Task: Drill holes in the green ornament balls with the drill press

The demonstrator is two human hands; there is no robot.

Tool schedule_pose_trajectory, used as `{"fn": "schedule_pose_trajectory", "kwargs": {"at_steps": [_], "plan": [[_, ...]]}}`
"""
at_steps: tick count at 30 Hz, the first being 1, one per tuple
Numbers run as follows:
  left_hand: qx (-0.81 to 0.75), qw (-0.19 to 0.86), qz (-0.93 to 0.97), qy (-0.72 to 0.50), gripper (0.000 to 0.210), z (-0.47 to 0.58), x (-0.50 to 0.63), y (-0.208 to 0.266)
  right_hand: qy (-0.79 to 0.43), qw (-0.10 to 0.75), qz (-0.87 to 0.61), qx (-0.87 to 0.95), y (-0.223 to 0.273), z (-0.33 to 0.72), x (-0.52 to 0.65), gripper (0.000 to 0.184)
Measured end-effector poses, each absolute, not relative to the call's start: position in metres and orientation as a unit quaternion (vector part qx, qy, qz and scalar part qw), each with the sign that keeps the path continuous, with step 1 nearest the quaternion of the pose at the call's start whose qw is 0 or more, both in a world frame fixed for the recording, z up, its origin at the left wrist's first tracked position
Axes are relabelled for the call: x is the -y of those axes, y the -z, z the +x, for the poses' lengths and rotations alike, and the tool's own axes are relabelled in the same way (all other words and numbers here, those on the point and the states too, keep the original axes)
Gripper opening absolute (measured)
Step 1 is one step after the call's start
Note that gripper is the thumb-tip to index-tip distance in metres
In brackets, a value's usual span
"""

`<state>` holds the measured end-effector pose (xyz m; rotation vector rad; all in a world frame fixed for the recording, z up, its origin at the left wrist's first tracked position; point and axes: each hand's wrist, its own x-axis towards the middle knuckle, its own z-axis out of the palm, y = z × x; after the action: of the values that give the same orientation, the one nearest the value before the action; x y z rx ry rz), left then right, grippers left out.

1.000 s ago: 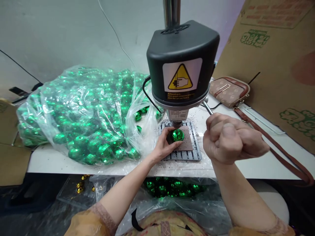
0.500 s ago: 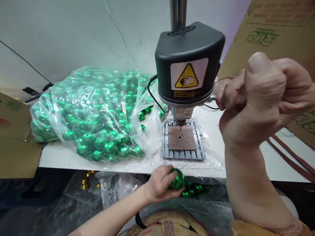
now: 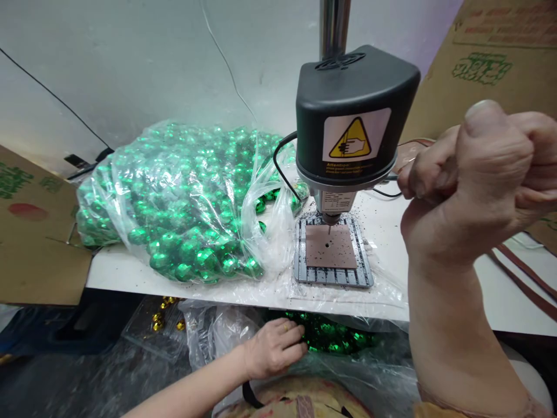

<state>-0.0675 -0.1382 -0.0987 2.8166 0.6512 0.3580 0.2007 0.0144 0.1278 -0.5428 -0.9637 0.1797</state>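
Left hand [image 3: 278,346]: fingers bent and close together, tips at the left border of a pile of shiny green faceted beads [image 3: 337,338] in clear plastic below the front edge of the white table [image 3: 500,305]; the undersides are hidden, so whether a bead is gripped cannot be told. Right hand [image 3: 474,168]: fingers curled into a fist around the straight metal lever [image 3: 391,177] at the right side of the drill press, whose head is a black boxy motor housing [image 3: 357,110]. Beneath it, a thin metal drill bit [image 3: 329,230] points down, apparently apart from the square brown board [image 3: 339,258]. The board lies on a grey slotted metal baseplate [image 3: 361,277], near the table's front edge. Status: every bead in view lies off the board, so the press is judged to be between pieces. The dark hole in the board and the black shavings scattered around it indicate that drilling has been done here. A large clear plastic bag [image 3: 278,255], packed with similar green beads, occupies the table left of the baseplate and reaches its front edge. Both stocks are large; which beads are finished, and how many are left, cannot be determined.
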Motion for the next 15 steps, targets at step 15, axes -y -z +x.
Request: {"fn": "schedule_pose_trajectory", "kwargs": {"at_steps": [15], "plan": [[-0.730, 0.030, 0.683, 0.024, 0.047, -0.052, -0.142, -0.008, -0.050, 0.848, -0.238, 0.471, -0.124, 0.203, -0.019, 0.050]]}}
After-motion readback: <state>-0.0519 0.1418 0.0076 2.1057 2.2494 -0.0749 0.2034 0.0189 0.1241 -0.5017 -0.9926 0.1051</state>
